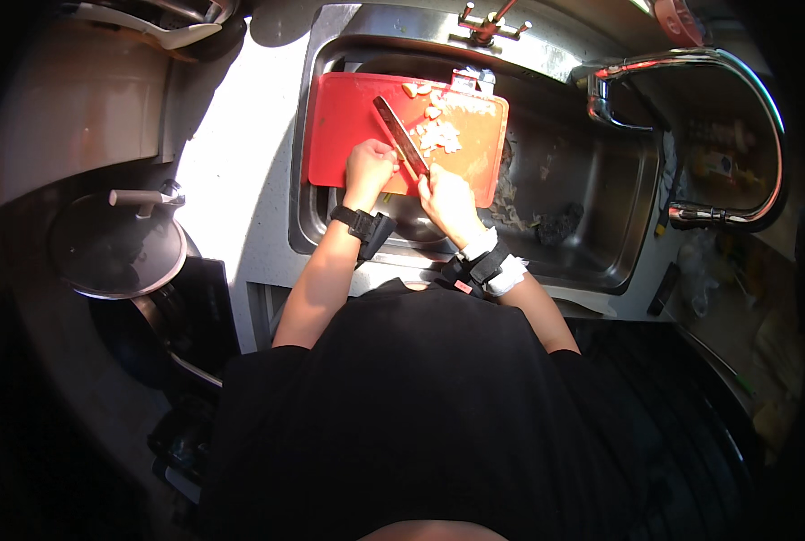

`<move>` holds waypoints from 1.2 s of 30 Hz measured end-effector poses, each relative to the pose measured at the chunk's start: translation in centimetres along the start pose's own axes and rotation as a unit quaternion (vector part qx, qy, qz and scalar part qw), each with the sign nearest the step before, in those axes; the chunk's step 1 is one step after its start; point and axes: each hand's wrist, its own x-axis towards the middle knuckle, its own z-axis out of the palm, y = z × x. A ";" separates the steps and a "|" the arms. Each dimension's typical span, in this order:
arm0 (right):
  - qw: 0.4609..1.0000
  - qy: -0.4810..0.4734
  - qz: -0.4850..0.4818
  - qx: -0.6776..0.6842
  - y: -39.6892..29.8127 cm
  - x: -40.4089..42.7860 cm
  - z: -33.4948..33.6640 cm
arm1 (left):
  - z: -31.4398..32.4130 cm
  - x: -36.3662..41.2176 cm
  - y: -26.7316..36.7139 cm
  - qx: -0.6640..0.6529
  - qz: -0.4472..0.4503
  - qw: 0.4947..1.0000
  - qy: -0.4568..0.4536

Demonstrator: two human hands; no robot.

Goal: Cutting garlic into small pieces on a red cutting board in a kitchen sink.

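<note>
A red plastic cutting board (338, 108) lies across the left part of a stainless steel sink (598, 176). My right hand (448, 199) grips a kitchen knife (394, 126) by its handle, the blade slanting up and left over the board. Close against the blade's left side is my left hand (370, 168), its fingers curled inward; whether a small pale piece sits between its fingertips is hard to make out. Right of the blade lies a heap of finely chopped pale food (441, 137), possibly garlic. Several larger pieces (416, 89) rest near the board's far edge.
Wet scraps (507, 199) and a dark scouring pad (559, 224) lie in the sink's right part. A curved chrome faucet (774, 135) arches at the right. To the left stands a lidded pot (118, 243). Behind the sink is a small metal valve (487, 30).
</note>
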 end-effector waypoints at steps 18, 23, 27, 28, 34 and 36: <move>0.999 0.026 -0.003 0.025 0.5 0.9 0.6 | 0.2 0.1 -0.2 0.052 0.009 0.999 0.006; 1.000 0.007 0.015 0.005 0.0 0.9 -0.9 | 1.0 -0.4 0.9 0.110 0.021 0.993 0.032; 1.000 0.007 0.017 -0.016 -0.1 0.8 -1.4 | 1.0 -0.6 0.8 0.002 0.005 1.000 0.021; 1.000 0.008 0.014 -0.020 -0.1 0.7 -1.5 | 0.9 -0.5 0.5 0.002 0.004 1.000 0.021; 0.999 -0.002 -0.005 -0.041 -0.8 0.6 -1.7 | 0.6 0.3 -0.1 -0.019 -0.031 0.999 -0.004; 0.999 -0.005 -0.009 -0.040 -0.8 0.6 -1.5 | 0.5 0.4 0.0 -0.019 -0.023 0.999 -0.010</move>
